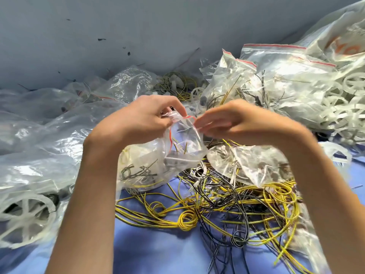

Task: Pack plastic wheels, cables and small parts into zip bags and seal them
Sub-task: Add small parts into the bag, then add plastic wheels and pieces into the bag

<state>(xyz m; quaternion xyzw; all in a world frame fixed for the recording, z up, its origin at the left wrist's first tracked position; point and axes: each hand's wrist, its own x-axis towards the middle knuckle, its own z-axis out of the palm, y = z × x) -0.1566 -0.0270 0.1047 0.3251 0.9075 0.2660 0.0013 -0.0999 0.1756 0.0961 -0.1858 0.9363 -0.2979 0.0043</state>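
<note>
Zip bag (185,139) held above tangled cables (227,204)
Left hand (144,117) pinches its red-striped rim; right hand (237,123) is at the same rim (too blurred to tell its grip).

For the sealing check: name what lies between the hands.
Head view: the red-striped mouth of a zip bag, gripped by the left hand, blurred right hand at its rim.
</note>
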